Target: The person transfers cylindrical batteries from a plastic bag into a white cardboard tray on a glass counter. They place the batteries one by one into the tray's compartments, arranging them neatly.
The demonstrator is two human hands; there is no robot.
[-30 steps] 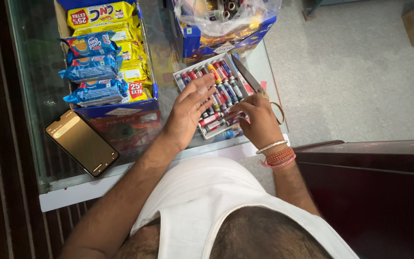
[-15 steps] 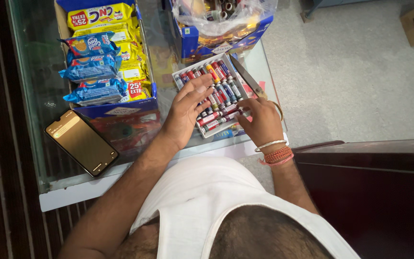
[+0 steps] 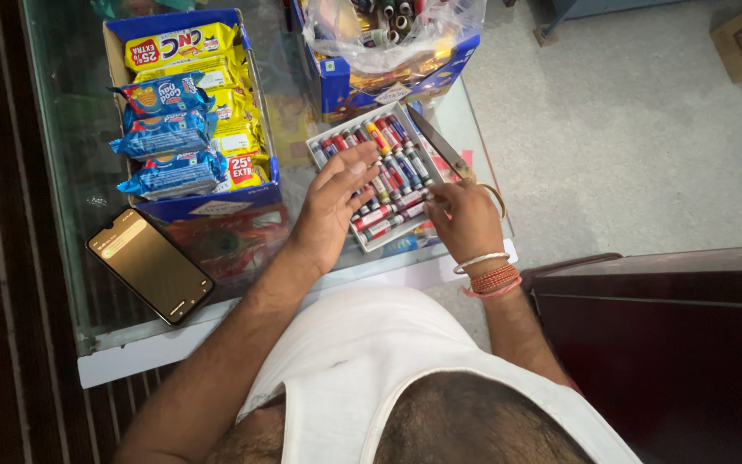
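A white tray [image 3: 318,143] of several small red, blue and yellow tubes lies on the glass counter [image 3: 70,155]. My left hand [image 3: 332,206] rests flat on the tubes near the tray's left side, fingers spread, holding nothing. My right hand [image 3: 467,222], with bangles and threads on the wrist, sits at the tray's near right corner. Its fingertips are pinched on one small tube [image 3: 414,204] at the tray's edge. Scissors [image 3: 440,148] lie along the tray's right side, their handle loop just past my right hand.
A blue carton [image 3: 208,208] of biscuit packets stands left of the tray. A dark phone [image 3: 149,265] lies near the counter's front edge. Behind the tray is a blue box [image 3: 345,96] holding a plastic bag of thread spools. A dark cabinet [image 3: 672,344] stands at right.
Both hands stay at the tray. My left fingers have shifted slightly over the tubes, and my right hand has closed in a little on the tray's corner.
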